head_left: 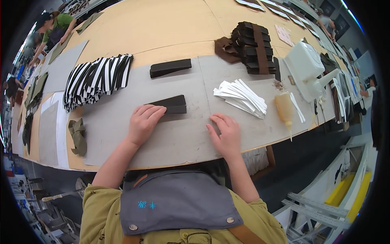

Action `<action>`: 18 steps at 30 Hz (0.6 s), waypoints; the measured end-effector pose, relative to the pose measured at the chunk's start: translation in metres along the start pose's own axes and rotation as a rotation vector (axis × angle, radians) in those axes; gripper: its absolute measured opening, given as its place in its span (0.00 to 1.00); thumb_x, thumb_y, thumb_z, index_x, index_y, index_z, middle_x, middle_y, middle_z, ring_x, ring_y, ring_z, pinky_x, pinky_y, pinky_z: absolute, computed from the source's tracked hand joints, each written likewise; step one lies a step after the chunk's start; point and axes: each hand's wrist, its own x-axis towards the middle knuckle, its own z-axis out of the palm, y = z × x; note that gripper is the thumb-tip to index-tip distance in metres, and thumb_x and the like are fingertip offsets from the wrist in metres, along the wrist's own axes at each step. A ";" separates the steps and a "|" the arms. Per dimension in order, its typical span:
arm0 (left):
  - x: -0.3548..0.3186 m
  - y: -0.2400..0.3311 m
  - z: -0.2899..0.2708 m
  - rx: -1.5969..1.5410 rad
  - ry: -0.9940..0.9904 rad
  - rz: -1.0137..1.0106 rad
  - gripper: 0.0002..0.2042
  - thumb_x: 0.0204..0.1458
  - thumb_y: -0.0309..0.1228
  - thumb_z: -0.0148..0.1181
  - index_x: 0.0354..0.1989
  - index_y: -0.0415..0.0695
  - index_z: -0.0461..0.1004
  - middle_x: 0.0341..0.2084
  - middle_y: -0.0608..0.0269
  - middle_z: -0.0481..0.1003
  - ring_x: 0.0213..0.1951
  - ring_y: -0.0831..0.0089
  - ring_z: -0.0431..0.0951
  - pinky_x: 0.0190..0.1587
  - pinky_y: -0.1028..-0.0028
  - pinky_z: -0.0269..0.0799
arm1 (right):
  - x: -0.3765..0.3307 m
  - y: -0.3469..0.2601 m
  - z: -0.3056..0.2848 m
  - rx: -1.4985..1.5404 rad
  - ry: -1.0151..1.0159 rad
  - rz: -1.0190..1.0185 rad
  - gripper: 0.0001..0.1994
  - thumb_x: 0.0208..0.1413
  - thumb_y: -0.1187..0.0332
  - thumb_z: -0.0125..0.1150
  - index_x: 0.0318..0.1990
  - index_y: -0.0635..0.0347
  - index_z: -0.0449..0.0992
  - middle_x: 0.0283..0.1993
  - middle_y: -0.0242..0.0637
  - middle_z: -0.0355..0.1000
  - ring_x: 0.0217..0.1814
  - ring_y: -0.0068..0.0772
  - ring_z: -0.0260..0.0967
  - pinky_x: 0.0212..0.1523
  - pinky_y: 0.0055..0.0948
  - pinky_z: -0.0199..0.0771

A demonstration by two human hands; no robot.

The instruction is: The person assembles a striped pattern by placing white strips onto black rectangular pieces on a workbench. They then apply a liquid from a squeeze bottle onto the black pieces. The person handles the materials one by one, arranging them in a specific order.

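On the grey work mat, a dark flat strip [175,106] with a lengthwise seam or fold lies in front of me. My left hand [143,124] is closed over its left end, fingers together and the thumb hidden. My right hand [226,132] rests on the mat to the right, apart from the strip. Its fingers are slightly bent and the thumb stands off them, with nothing seen between. Just beyond the strip sits a neat stack of dark strips [170,68]. To the right of it lies a fanned pile of white strips [241,97].
Black-and-white strips [97,79] lie in a row at left, near a crumpled olive cloth piece [77,137]. At right are a tied dark bundle [254,46], an amber glue bottle [283,106] and a white plastic container [306,67]. A co-worker [57,28] leans over the table's far left.
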 end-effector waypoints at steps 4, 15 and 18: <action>-0.004 0.011 -0.006 0.075 -0.005 0.002 0.10 0.48 0.25 0.70 0.40 0.49 0.83 0.37 0.72 0.83 0.41 0.71 0.81 0.46 0.69 0.70 | 0.001 0.001 -0.001 0.005 -0.005 -0.004 0.14 0.59 0.63 0.69 0.50 0.57 0.82 0.55 0.34 0.78 0.57 0.42 0.73 0.58 0.42 0.67; -0.020 0.012 -0.007 0.072 -0.043 -0.040 0.05 0.48 0.30 0.66 0.34 0.53 0.81 0.33 0.75 0.81 0.43 0.74 0.81 0.47 0.68 0.67 | 0.009 -0.002 0.000 -0.044 -0.019 -0.075 0.14 0.57 0.67 0.70 0.48 0.61 0.82 0.52 0.41 0.79 0.54 0.50 0.75 0.56 0.46 0.73; -0.027 0.012 -0.004 0.095 -0.088 0.011 0.05 0.50 0.32 0.61 0.36 0.53 0.78 0.33 0.73 0.77 0.43 0.73 0.79 0.47 0.66 0.69 | 0.005 0.005 0.004 -0.063 -0.001 -0.111 0.13 0.56 0.70 0.69 0.47 0.63 0.82 0.50 0.46 0.79 0.52 0.52 0.76 0.55 0.46 0.74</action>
